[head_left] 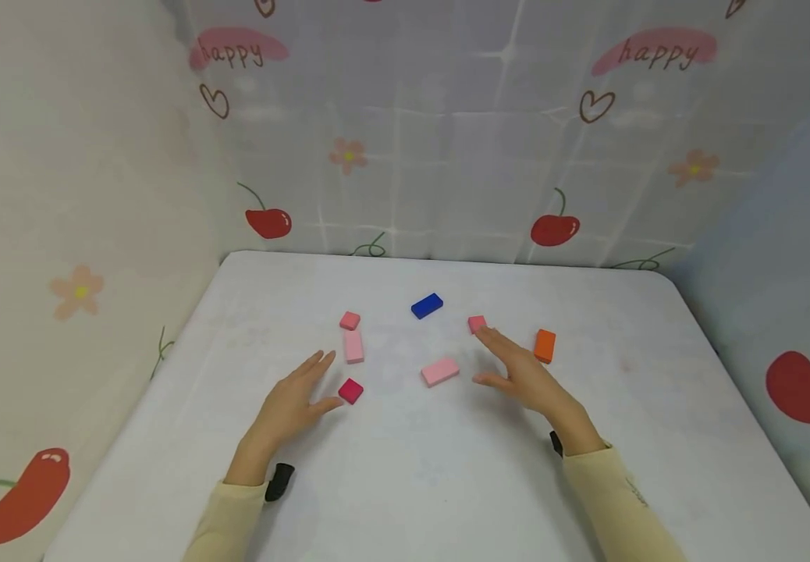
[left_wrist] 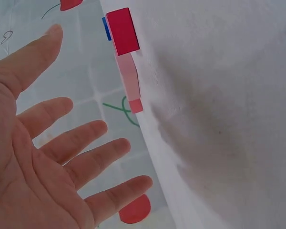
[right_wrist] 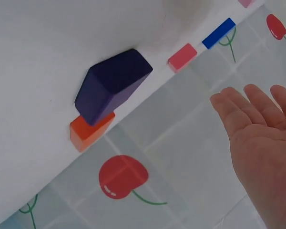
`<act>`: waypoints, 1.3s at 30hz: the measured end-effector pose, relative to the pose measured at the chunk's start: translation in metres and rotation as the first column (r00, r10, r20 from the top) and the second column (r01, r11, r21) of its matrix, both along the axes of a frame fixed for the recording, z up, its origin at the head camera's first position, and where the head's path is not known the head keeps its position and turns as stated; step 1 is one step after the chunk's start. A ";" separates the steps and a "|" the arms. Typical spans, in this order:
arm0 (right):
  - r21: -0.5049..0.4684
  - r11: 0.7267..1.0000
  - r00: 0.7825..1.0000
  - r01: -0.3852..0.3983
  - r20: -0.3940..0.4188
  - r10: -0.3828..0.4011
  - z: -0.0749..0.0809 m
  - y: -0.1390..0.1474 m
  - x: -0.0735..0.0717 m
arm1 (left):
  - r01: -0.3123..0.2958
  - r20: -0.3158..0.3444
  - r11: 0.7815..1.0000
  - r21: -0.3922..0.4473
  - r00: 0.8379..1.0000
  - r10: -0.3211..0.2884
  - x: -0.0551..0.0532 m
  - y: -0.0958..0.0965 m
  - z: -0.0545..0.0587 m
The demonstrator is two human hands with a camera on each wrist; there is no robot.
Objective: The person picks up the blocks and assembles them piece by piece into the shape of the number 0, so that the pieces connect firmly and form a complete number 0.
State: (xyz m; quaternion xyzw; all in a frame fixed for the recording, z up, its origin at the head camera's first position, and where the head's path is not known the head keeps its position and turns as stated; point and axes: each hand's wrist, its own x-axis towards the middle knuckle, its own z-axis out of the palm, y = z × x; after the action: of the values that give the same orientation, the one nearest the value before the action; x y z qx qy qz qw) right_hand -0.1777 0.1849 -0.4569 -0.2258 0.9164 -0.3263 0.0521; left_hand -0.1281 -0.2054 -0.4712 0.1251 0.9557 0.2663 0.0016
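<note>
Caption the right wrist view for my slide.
Empty right hand near purple block, orange block, pink block and blue block.

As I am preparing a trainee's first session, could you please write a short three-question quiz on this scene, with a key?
1. True or false: neither the left hand nor the right hand holds a block.
2. Fill in: in the head view, the block nearest the tip of the left thumb is ____.
3. In the right wrist view, which block partly hides the orange block?

Key
1. True; both hands are open.
2. Red: the red block lies right by the thumb tip.
3. The purple block.
</note>
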 end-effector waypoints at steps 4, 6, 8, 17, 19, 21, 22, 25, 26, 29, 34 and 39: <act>-0.012 0.999 0.999 -0.053 0.011 0.053 -0.007 -0.009 -0.009 | 0.001 -0.011 1.000 0.027 1.000 0.000 -0.001 0.004 -0.003; -0.033 0.997 0.997 -0.073 0.018 0.074 -0.010 -0.012 -0.012 | 0.003 -0.019 0.999 0.035 1.000 -0.002 -0.002 0.005 -0.004; -0.039 0.995 0.995 -0.097 0.011 0.097 -0.014 -0.015 -0.015 | 0.003 -0.023 0.999 0.038 1.000 -0.002 -0.002 0.006 -0.005; 0.009 0.994 0.993 -0.113 0.020 0.113 -0.019 -0.023 -0.018 | -0.017 0.061 0.998 0.054 0.998 0.014 -0.002 0.010 -0.007; 0.023 0.993 0.993 -0.113 0.025 0.112 -0.020 -0.025 -0.019 | -0.022 0.077 0.998 0.054 0.997 0.018 -0.002 0.011 -0.008; 0.040 0.992 0.993 -0.116 0.016 0.116 -0.021 -0.026 -0.020 | -0.024 0.080 0.998 0.053 0.997 0.020 -0.002 0.011 -0.008; 0.047 0.992 0.993 -0.118 0.011 0.118 -0.021 -0.027 -0.020 | -0.024 0.079 0.998 0.053 0.997 0.020 -0.003 0.011 -0.008; 0.059 0.991 0.992 -0.123 0.001 0.123 -0.020 -0.030 -0.021 | -0.026 0.076 0.998 0.052 0.997 0.022 -0.005 0.011 -0.008; 0.067 0.990 0.992 -0.123 -0.002 0.123 -0.020 -0.030 -0.021 | -0.026 0.077 0.998 0.053 0.997 0.022 -0.005 0.011 -0.008; 0.082 0.989 0.993 -0.121 0.001 0.121 -0.020 -0.032 -0.021 | -0.026 0.076 0.998 0.052 0.997 0.022 -0.006 0.011 -0.008; 0.099 0.990 0.995 -0.104 0.004 0.104 -0.021 -0.035 -0.021 | -0.025 0.072 0.998 0.049 0.997 0.022 -0.007 0.012 -0.008; 0.131 0.987 0.995 -0.099 0.002 0.099 -0.025 -0.037 -0.020 | -0.027 0.073 0.999 0.040 0.997 0.024 -0.009 0.013 -0.009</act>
State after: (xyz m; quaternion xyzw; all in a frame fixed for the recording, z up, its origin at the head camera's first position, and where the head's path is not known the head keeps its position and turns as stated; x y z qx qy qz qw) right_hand -0.1980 0.1483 -0.4817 -0.2677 0.9236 -0.2622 0.0810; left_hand -0.1367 -0.1925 -0.4804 0.1030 0.9510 0.2900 0.0304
